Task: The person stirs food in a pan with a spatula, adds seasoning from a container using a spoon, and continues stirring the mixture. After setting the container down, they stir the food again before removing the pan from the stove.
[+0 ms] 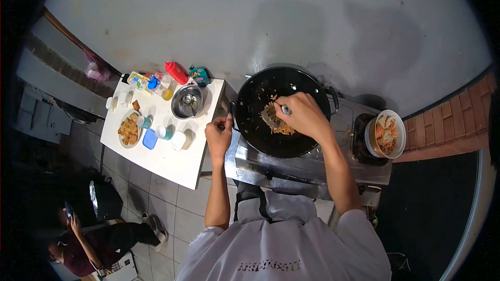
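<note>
A black two-handled wok sits on the stove, with shredded brownish food in its middle. My left hand is closed at the wok's left handle. Over the wok, my right hand grips a spatula by its grey-ended handle. The blade rests among the food, partly behind my fingers. Small bits of food cling to the wok's inner wall.
On the stove's right stands a white bowl of mixed food. The white table at left holds a steel bowl, a plate of fried pieces, a red bottle and several containers. Another person is at lower left.
</note>
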`<state>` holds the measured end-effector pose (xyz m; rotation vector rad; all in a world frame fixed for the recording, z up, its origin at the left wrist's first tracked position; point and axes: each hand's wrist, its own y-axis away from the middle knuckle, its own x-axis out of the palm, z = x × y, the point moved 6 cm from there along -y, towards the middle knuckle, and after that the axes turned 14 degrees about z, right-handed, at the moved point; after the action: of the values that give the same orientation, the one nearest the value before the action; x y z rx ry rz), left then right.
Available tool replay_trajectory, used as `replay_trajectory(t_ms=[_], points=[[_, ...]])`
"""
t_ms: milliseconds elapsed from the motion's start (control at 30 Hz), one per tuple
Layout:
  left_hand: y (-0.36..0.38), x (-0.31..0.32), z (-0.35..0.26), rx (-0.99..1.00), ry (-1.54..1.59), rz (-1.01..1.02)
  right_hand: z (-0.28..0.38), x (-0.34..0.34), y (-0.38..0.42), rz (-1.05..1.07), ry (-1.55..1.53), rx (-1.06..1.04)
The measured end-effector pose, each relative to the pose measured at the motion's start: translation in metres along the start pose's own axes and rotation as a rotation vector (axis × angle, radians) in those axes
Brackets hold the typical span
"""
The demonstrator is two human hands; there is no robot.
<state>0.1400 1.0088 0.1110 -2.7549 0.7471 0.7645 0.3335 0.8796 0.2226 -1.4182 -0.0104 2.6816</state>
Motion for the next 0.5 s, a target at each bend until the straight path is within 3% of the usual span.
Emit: replay_trajectory(t_ms=[100, 200, 333, 500], points=[[0.003, -0.001, -0.001, 0.020, 0.009, 0.007, 0.025, -0.008, 0.019, -0.150, -0.128, -0.102], [0.003, -0.003, -0.007, 0.004, -0.023, -0.003, 0.026, 0.013, 0.008, -0.129, -0.041, -0.083], [0.008, -0.001, -0.005, 0.026, -0.030, 0.002, -0.008, 0.006, 0.006, -0.076, -0.008, 0.089], [0.007, -0.002, -0.008, 0.053, -0.050, -0.044, -0.019, -0.054, 0.045, -0.236, -0.034, 0.183]])
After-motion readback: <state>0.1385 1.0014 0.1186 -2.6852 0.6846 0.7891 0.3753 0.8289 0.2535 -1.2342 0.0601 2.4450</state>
